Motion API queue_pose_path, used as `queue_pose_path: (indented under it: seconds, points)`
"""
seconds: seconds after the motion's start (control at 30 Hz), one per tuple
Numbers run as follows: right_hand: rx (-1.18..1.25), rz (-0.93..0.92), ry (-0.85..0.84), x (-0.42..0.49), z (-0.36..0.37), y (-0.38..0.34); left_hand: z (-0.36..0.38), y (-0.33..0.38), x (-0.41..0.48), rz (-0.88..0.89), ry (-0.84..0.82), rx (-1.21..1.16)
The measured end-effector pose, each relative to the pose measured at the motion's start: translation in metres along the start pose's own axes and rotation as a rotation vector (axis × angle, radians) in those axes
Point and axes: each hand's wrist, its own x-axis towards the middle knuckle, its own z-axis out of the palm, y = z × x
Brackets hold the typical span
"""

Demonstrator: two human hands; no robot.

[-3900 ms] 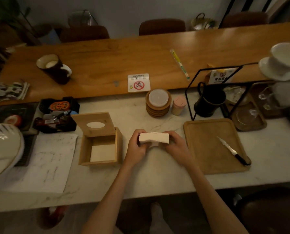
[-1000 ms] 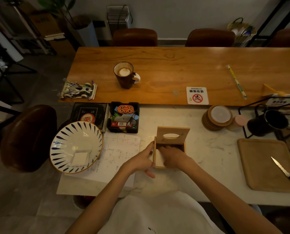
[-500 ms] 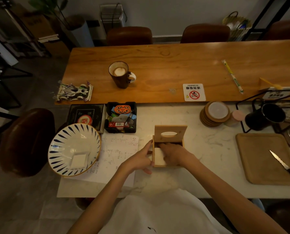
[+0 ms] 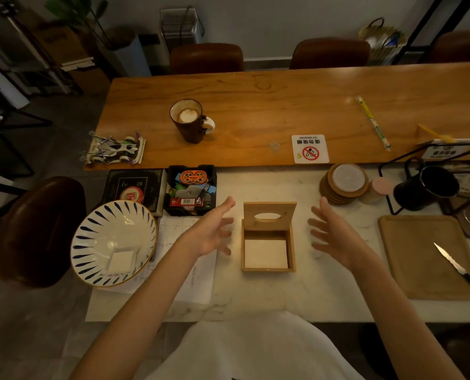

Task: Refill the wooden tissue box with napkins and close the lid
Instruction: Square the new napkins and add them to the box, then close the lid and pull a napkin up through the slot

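Wooden tissue box (image 4: 267,266) sits on the counter (image 4: 297,292) before me, napkins (image 4: 265,253) flat inside, lid (image 4: 269,216) standing upright at its far edge. I see my left hand (image 4: 210,234) and right hand (image 4: 335,234) flanking it, fingers spread, holding nothing, palms facing inward.

Both my forearms reach forward toward 12 o'clock, well apart from each other. My left hand (image 4: 210,234) is spread wide, palm turned toward 3 o'clock, holding nothing. My right hand (image 4: 335,233) mirrors it, fingers splayed and empty, palm facing 9 o'clock.
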Motion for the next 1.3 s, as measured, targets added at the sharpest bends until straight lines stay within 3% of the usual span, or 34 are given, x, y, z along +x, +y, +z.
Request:
queue_pose_path:
  seconds: [0.07, 0.13, 0.33, 0.57, 1.07, 1.13, 1.23, 1.3]
  points:
    - [0.147, 0.308, -0.179, 0.015, 0.003, 0.000, 0.010, 0.002, 0.007, -0.118, -0.153, -0.081]
    - [0.117, 0.352, -0.285, 0.017, 0.015, 0.003, 0.018, -0.001, 0.009, -0.126, -0.220, -0.113]
    - [0.099, 0.089, -0.310, 0.011, 0.003, 0.029, 0.014, -0.036, 0.004, 0.033, -0.210, -0.153]
    - [-0.171, -0.196, -0.337, -0.003, -0.003, 0.063, 0.014, -0.086, 0.004, 0.269, -0.158, -0.018]
    - [-0.255, -0.296, -0.281, 0.011, 0.002, 0.077, 0.016, -0.096, 0.006, 0.410, 0.048, 0.320]
    - [-0.418, -0.348, -0.131, 0.007, 0.007, 0.071, 0.016, -0.097, 0.006, 0.399, 0.042, 0.371]
    - [-0.895, -0.697, 0.373, -0.006, 0.033, 0.056, 0.016, -0.099, 0.007, 0.380, 0.012, 0.446]
    - [-1.194, -0.782, 0.373, -0.015, 0.060, 0.043, 0.017, -0.100, 0.009, 0.368, 0.013, 0.445]
